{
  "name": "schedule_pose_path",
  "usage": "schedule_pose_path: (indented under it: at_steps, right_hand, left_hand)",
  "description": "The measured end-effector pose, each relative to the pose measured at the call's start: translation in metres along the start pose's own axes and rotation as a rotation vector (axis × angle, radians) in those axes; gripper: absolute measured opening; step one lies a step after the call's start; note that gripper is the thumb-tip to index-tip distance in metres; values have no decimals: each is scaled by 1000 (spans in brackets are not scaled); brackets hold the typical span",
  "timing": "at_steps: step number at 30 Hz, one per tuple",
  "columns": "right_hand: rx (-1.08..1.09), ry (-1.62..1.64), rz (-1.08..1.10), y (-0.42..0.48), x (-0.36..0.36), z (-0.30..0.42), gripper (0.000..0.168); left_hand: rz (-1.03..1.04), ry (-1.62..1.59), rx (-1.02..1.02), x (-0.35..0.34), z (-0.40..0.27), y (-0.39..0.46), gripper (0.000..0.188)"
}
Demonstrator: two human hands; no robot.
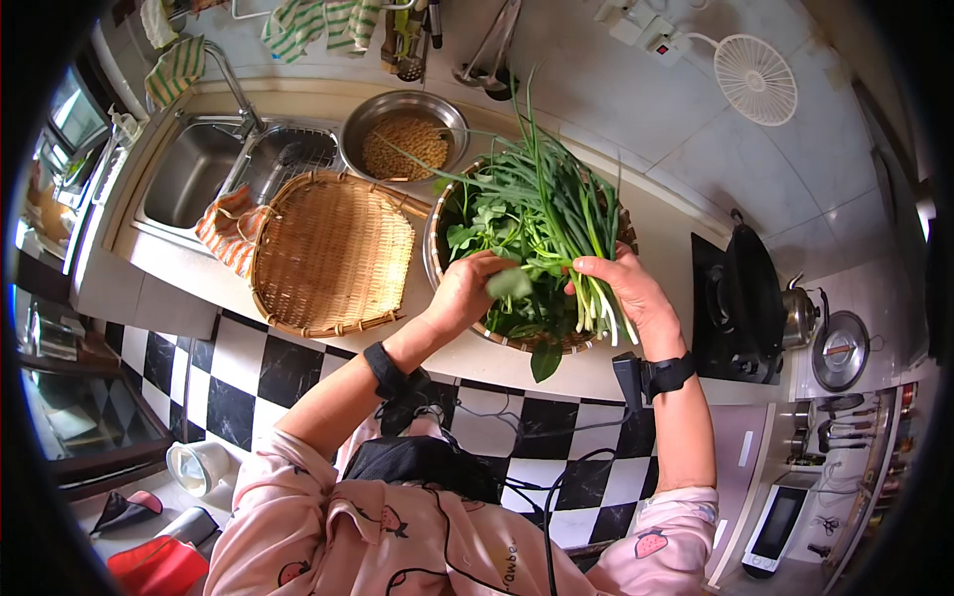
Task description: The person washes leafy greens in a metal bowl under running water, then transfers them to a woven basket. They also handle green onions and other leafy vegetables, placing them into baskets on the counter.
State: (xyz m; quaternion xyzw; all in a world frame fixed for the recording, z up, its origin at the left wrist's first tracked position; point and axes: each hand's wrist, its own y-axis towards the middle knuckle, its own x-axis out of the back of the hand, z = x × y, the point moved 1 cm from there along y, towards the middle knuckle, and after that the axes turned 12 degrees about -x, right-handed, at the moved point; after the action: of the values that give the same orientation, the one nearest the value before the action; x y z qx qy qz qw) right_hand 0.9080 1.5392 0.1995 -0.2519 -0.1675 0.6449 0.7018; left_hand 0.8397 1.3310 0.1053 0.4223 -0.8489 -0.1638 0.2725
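Observation:
My right hand (pixel 630 287) grips a bunch of scallions (pixel 570 216). Their white root ends point towards me and the long green tops reach to the wall. Under them, leafy greens (pixel 481 227) fill a round bamboo basket (pixel 438 216) on the counter. My left hand (pixel 469 290) is at the basket's near left side, its bent fingers closed on a leafy sprig (pixel 510 283) that looks blurred. The left fingertips are partly hidden by the leaves. One dark leaf (pixel 546 361) hangs over the basket's near rim.
An oval woven bamboo tray (pixel 335 253) lies left of the basket, beside a striped cloth (pixel 231 231). Behind it, a steel bowl (pixel 354 138) holds yellowish beans (pixel 406 145), near a double sink (pixel 186 179). A black wok (pixel 749 276) stands on the stove (pixel 708 328) at right.

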Motion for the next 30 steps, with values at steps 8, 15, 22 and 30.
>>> schedule_pose_path:
  at_steps: [8, 15, 22, 30]
  right_hand:
    - [90, 95, -16, -13, 9, 20, 41]
    - [117, 159, 18, -38, 12, 39, 43]
    - [211, 110, -29, -64, 9, 53, 40]
    - [399, -288, -100, -77, -23, 65, 24]
  left_hand:
    - [-120, 68, 103, 10, -7, 19, 22]
    - [223, 330, 10, 6, -1, 19, 30]
    - [167, 335, -120, 13, -24, 14, 35]
    - [41, 83, -44, 31, -58, 13, 32]
